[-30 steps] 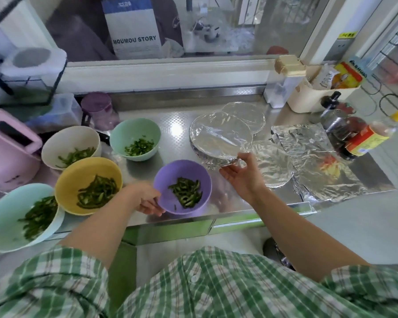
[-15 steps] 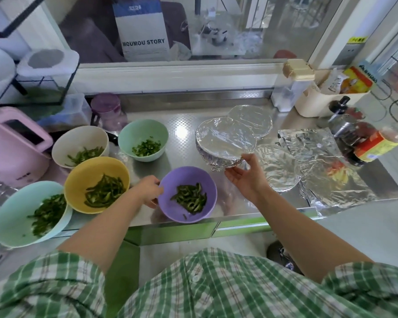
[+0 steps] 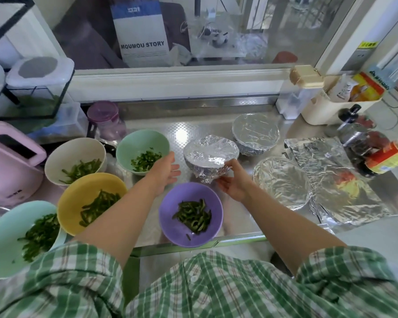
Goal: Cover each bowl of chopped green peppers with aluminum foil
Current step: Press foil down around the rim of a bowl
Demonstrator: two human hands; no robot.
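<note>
A purple bowl (image 3: 170, 216) of chopped green peppers sits uncovered at the counter's front edge. Just behind it is a foil-covered bowl (image 3: 207, 152). My right hand (image 3: 236, 182) grips its near right rim, thumb on the foil and fingers underneath. My left hand (image 3: 164, 171) hovers open to the left of that bowl, fingers straight, touching nothing. Two more foil-covered bowls stand nearby, one behind (image 3: 255, 131) and one to the right (image 3: 283, 182). Uncovered pepper bowls sit on the left: green (image 3: 129, 148), white (image 3: 62, 157), yellow (image 3: 74, 198) and pale teal (image 3: 2, 237).
Crumpled foil sheets (image 3: 336, 187) lie at the right of the steel counter (image 3: 177, 120). Sauce bottles (image 3: 375, 154) and a cream container (image 3: 324, 111) crowd the back right. A pink appliance (image 3: 9, 161) and a purple-lidded jar (image 3: 106, 120) stand at the left.
My left hand has let go of the purple bowl and moved up beside the foil-covered bowl. My right hand stays on that bowl, which now sits further back by the rear covered bowl.
</note>
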